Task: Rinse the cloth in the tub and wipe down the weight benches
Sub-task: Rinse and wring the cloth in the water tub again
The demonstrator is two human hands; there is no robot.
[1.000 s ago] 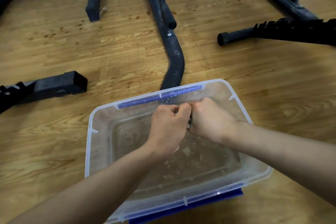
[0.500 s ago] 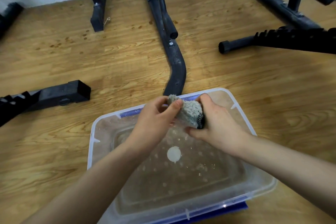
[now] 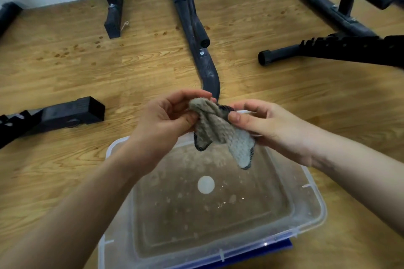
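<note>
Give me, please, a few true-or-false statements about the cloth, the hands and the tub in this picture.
1. The left hand and the right hand both pinch the cloth above the tub. True.
2. The cloth lies soaking in the tub. False: it hangs in the air, clear of the water.
3. The water in the tub looks murky. True.
4. The tub stands on a weight bench. False: it stands on the wooden floor.
5. Black bench frames rest on the floor beyond the tub. True.
</note>
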